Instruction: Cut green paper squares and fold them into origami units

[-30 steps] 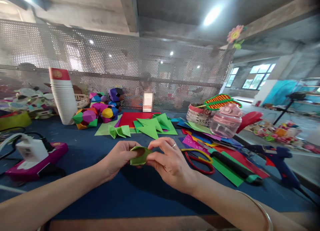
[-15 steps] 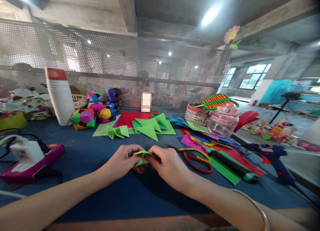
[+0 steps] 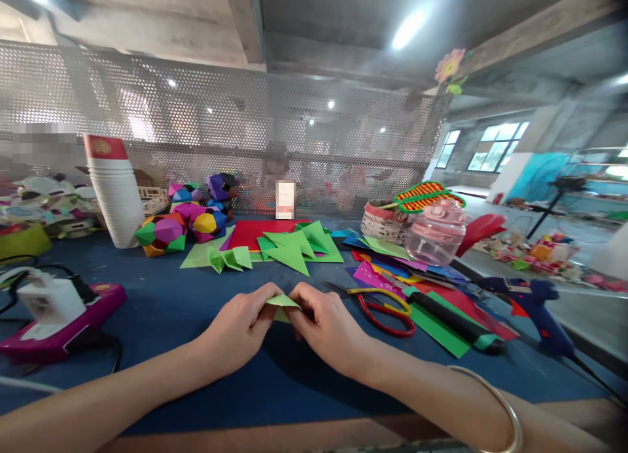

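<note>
Between my two hands is a small folded piece of light green paper [image 3: 282, 302], held above the blue table [image 3: 196, 401]. My left hand [image 3: 244, 322] pinches its left side, and my right hand [image 3: 324, 319] grips the right corner. Both sets of fingertips partly hide the paper. Just beyond lie green folded paper pieces [image 3: 229, 258] and pointed green paper shapes [image 3: 289, 249], on top of a red sheet [image 3: 250, 233]. To the right of my right hand rest scissors [image 3: 385, 312] with red and yellow handles.
A black-and-green cutter [image 3: 449, 319] lies on coloured paper at the right, near a blue glue gun [image 3: 540, 309]. Behind stand a pink bottle [image 3: 436, 234] and a woven basket [image 3: 385, 223]. Stacked paper cups [image 3: 115, 198], paper balls [image 3: 164, 234] and a purple power strip [image 3: 98, 309] occupy the left.
The green paper has turned in my fingers, its upper face now looking flatter and peaked. My left hand has rolled inward, its knuckles more on top. The view has shifted slightly.
</note>
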Demonstrator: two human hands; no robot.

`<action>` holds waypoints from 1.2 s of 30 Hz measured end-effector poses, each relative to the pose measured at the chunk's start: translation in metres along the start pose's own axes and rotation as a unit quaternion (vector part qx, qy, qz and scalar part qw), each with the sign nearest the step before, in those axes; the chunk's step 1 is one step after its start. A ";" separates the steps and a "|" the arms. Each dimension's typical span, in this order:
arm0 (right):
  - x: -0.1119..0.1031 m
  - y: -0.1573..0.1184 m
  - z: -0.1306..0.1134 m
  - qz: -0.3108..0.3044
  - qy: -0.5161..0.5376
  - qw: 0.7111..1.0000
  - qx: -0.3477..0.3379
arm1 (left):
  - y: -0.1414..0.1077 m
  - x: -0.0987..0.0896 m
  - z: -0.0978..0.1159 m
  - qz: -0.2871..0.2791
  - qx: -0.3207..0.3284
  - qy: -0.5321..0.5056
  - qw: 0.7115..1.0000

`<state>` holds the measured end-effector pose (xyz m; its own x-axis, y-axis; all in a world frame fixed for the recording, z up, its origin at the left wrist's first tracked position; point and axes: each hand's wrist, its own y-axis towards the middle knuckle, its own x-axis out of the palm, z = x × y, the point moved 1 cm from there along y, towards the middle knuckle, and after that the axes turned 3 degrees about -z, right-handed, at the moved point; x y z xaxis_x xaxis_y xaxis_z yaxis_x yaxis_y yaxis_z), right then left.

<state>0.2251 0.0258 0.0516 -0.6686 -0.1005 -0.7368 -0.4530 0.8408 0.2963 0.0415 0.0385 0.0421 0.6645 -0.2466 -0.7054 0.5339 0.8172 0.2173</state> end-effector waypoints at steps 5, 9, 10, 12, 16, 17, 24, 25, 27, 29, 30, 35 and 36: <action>-0.002 0.000 -0.002 0.006 -0.014 1.000 -0.008 | -0.003 0.007 0.000 -0.007 0.009 0.070 0.997; 0.000 0.002 -0.001 0.019 -0.015 1.000 -0.005 | -0.006 0.010 0.002 -0.020 0.006 0.105 0.994; 0.001 0.002 0.000 0.019 -0.014 1.000 -0.005 | -0.007 0.010 0.003 -0.022 0.004 0.113 0.993; 0.002 0.001 0.000 0.017 -0.010 1.000 -0.008 | -0.009 0.010 0.005 -0.023 0.001 0.127 0.992; 0.003 0.000 0.001 0.009 -0.004 1.000 -0.011 | -0.007 0.009 0.005 -0.012 -0.007 0.149 0.989; 0.003 0.001 0.002 0.007 -0.005 1.000 -0.011 | -0.006 0.008 0.004 -0.007 -0.010 0.151 0.988; 0.004 0.005 0.009 0.000 -0.033 0.999 0.007 | 0.002 0.002 0.000 0.040 -0.028 0.112 0.993; 0.005 0.005 0.009 -0.006 -0.036 0.999 0.005 | 0.002 0.001 -0.001 0.046 -0.029 0.102 0.993; 0.006 0.004 0.010 -0.014 -0.040 0.999 -0.005 | 0.004 0.000 -0.002 0.054 -0.029 0.079 0.995; 0.006 0.004 0.011 -0.012 -0.044 0.999 -0.016 | 0.006 -0.001 -0.003 0.053 -0.024 0.054 0.997; 0.007 0.004 0.011 -0.008 -0.048 0.999 -0.022 | 0.007 -0.001 -0.004 0.048 -0.020 0.042 0.998; 0.007 0.005 0.010 0.006 -0.070 0.996 -0.050 | 0.006 0.000 -0.006 0.026 -0.003 0.011 1.000; 0.007 0.005 0.010 0.006 -0.073 0.996 -0.054 | 0.005 0.000 -0.006 0.028 -0.002 0.012 1.000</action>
<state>0.2241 0.0342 0.0423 -0.5853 -0.0050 -0.8108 -0.5105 0.7792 0.3637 0.0416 0.0459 0.0392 0.6811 -0.1883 -0.7076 0.4945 0.8310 0.2548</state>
